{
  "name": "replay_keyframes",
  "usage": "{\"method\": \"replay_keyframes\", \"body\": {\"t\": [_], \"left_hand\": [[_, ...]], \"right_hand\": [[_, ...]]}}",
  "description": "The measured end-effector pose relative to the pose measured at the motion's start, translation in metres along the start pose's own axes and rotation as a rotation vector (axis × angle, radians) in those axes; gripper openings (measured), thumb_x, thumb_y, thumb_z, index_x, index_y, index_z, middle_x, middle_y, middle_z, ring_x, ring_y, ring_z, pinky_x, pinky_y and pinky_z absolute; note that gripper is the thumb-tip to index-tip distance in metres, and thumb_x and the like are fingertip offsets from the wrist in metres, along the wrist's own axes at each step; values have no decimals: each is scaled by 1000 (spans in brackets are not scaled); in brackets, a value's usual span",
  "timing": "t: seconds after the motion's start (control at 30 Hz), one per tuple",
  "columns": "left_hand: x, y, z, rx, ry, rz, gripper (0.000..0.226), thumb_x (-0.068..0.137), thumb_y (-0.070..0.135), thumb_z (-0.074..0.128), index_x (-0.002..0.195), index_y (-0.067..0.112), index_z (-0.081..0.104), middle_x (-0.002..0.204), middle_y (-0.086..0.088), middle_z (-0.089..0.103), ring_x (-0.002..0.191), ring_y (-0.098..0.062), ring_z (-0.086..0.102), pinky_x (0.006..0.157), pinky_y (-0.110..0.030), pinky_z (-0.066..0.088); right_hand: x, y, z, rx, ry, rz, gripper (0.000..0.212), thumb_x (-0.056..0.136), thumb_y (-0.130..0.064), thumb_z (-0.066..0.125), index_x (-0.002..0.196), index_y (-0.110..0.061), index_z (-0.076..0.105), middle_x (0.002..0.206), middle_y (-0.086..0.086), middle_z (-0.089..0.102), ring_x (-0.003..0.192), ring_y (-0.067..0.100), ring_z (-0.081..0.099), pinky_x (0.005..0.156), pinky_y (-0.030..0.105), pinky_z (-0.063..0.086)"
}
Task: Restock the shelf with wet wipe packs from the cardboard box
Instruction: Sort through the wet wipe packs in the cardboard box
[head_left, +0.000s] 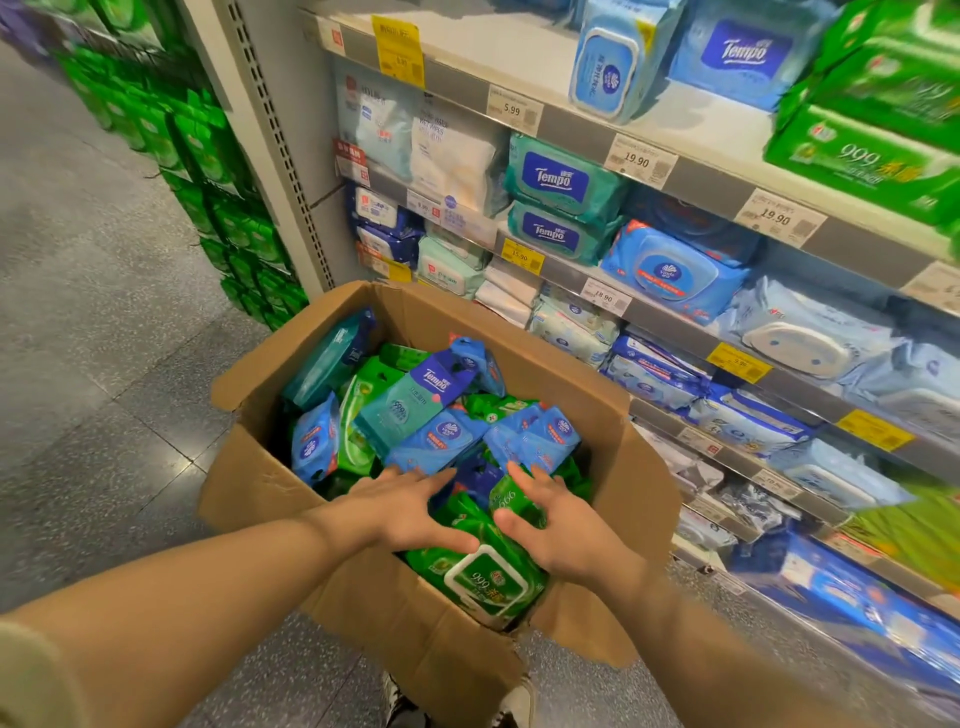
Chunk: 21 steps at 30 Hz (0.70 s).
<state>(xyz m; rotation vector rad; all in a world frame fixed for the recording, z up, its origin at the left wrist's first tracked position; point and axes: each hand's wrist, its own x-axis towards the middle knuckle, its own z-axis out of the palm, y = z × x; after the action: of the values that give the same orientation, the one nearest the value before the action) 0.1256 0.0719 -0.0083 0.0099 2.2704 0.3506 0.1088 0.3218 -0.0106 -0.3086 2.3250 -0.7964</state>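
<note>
Both hands in cardboard box (613, 415), near edge. Left hand (410, 512) and right hand (563, 525), fingers spread and loosely curved, flanking green 999 pack (485, 577), apparently to lift it toward shelf (701, 179).

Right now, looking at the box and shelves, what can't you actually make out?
All from the head view:
- Packs deeper in the cardboard box: buried under the top layer, so no count.
- Green pack: part covered by the left hand and right hand, so grip unclear.
- Price tags: small print too small to read.
- Lower right shelf: motion blur, and cut off by the frame edge.
</note>
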Motion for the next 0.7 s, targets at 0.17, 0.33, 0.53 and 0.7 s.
{"method": "replay_keyframes", "body": {"t": [0.17, 0.33, 0.53, 0.7], "left_hand": [[8, 10, 3, -15, -7, -7, 140, 47, 111, 42, 163, 42, 4, 170, 1, 22, 156, -28, 20, 121, -48, 30], [20, 14, 9, -92, -44, -4, 147, 44, 112, 41, 165, 38, 5, 169, 4, 27, 153, -24, 30, 118, -44, 36], [37, 15, 19, -170, -57, -18, 151, 42, 111, 48, 165, 35, 4, 170, 2, 25, 154, -22, 29, 119, -41, 36], [46, 17, 24, -222, -40, 15, 145, 50, 95, 69, 165, 26, 13, 168, -1, 28, 152, -23, 32, 119, -39, 37]], "right_hand": [[4, 7, 3, 1, -21, -4, 79, 91, -73, 53, 159, -49, 20, 170, 2, 16, 158, 24, 5, 127, 42, 17], [8, 13, 7, 10, -34, 1, 79, 90, -75, 51, 158, -51, 18, 170, -1, 17, 158, 21, 6, 126, 40, 17], [15, 21, 10, 41, -29, 8, 82, 87, -78, 51, 158, -52, 18, 169, 0, 20, 158, 17, 8, 127, 39, 19], [17, 21, 10, 7, -26, -3, 77, 94, -67, 53, 160, -43, 23, 168, -1, 26, 156, 12, 14, 127, 34, 19]]}}
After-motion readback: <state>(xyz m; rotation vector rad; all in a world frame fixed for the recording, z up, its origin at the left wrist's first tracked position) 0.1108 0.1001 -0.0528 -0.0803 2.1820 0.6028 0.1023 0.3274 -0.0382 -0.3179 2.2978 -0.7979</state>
